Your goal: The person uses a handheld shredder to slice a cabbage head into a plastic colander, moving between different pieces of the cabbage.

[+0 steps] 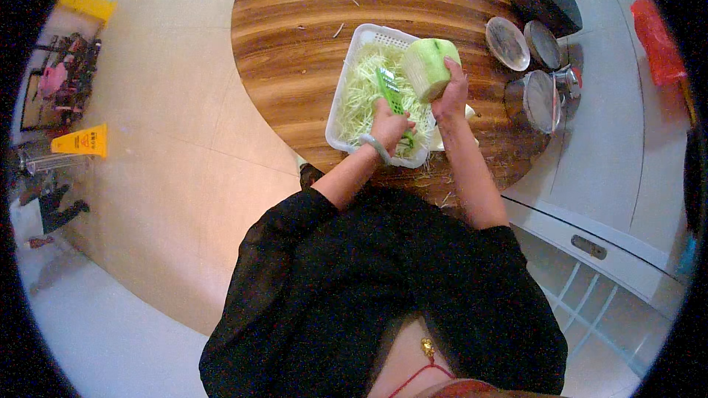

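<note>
My left hand (389, 126) is closed around the handle of a green hand grater (391, 90), whose metal teeth show at its far end. A bracelet circles that wrist. In my right hand (452, 91) I hold a thick piece of pale green peeled vegetable (428, 63), tilted, with one side cut into fine grooves. Both are above a white perforated plastic basket (338, 105). Pale green shreds (359, 88) are heaped in it. The vegetable and grater look a little apart. Under my right forearm, a pale object (440, 138) is mostly hidden.
The basket stands on a round wooden table (287, 61) with a few stray shreds. At its right are round lidded containers (507, 43), a clear-covered pot (539, 102) and a black bin-like container (547, 0). A yellow floor sign (83, 141) stands far left.
</note>
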The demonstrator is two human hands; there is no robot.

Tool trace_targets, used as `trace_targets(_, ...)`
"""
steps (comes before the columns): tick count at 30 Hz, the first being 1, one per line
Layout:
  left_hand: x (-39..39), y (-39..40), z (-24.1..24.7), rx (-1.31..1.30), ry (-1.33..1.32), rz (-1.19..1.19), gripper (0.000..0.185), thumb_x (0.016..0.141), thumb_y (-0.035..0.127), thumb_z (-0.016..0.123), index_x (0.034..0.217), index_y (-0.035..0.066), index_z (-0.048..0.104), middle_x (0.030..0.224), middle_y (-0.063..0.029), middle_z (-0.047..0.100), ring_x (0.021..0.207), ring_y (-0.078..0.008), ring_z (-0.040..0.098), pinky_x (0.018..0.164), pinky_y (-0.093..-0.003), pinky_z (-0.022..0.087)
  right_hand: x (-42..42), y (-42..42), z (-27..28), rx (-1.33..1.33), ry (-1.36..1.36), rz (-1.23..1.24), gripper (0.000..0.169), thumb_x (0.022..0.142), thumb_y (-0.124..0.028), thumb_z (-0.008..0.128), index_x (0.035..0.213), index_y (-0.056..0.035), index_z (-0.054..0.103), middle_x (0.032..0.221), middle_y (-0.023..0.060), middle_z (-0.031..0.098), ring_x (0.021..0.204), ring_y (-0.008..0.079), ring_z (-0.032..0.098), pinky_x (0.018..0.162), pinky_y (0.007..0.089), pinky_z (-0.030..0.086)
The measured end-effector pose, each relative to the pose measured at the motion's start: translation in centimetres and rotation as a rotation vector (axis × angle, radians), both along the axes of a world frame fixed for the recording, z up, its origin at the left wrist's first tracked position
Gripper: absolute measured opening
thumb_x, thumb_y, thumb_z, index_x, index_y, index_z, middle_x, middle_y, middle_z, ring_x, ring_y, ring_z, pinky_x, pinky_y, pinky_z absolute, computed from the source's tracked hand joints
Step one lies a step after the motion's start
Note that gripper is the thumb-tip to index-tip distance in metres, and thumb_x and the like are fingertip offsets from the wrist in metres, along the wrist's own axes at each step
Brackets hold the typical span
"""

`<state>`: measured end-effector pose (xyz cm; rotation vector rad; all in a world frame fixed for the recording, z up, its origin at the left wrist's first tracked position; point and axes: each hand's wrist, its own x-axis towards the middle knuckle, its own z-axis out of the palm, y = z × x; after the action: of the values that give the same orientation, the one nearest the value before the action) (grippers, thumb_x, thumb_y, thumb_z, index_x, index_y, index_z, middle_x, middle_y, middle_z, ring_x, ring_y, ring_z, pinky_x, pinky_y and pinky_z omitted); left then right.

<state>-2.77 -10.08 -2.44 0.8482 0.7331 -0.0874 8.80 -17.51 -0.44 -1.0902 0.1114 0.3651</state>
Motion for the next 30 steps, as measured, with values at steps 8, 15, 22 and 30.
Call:
trace_targets(8, 0.2, -1.1, 0.7, 0.067, -0.369, 0.014, 0.044, 0.067, -0.012, 0.045, 0.105, 0.004, 0.033, 0.092, -0.0116, 0.048, 0.072, -0.0212, 0.055, 0.056, -0.0316, 0.050, -1.2, -2.4, 0.6, 0.305, 0.261, 0.127, 0.041, 0.081, -0.029, 0.052, 0.113, -0.0034, 0.049, 0.107, 0.0108, 0.057, 0.100, 0.0249, 0.054, 0.087, 0.0401, 0.043)
trace_targets(15, -1.3, -0.8, -0.4, 0.385, -0.549, -0.073, 0.043, 0.068, -0.011, 0.046, 0.105, 0.004, 0.033, 0.094, -0.0123, 0.051, 0.071, -0.0200, 0.056, 0.057, -0.0317, 0.049, 0.2, -4.9, 0.6, -0.018, 0.284, 0.344, 0.039, 0.079, -0.026, 0.059, 0.111, -0.0039, 0.051, 0.101, 0.0082, 0.060, 0.089, 0.0207, 0.059, 0.082, 0.0360, 0.046)
trace_targets(22, -0.9, -0.8, 0.1, 0.810, -0.354, -0.112, 0.037, 0.069, -0.006, 0.046, 0.102, 0.002, 0.032, 0.085, -0.0161, 0.052, 0.064, -0.0231, 0.056, 0.051, -0.0341, 0.047, -2.5, -1.4, 0.8, 0.016, 0.235, -0.037, 0.031, 0.076, -0.019, 0.062, 0.102, -0.0032, 0.055, 0.093, 0.0060, 0.061, 0.083, 0.0178, 0.060, 0.076, 0.0342, 0.049)
trace_targets(30, -1.8, -2.1, -3.7, 0.648, -0.274, -0.193, 0.035, 0.070, 0.000, 0.051, 0.101, 0.001, 0.033, 0.087, -0.0163, 0.049, 0.067, -0.0247, 0.053, 0.054, -0.0361, 0.044, 1.4, 1.9, -2.1, -0.015, 0.051, -0.163, 0.030, 0.074, -0.015, 0.063, 0.099, -0.0004, 0.055, 0.087, 0.0077, 0.060, 0.076, 0.0199, 0.060, 0.068, 0.0348, 0.050)
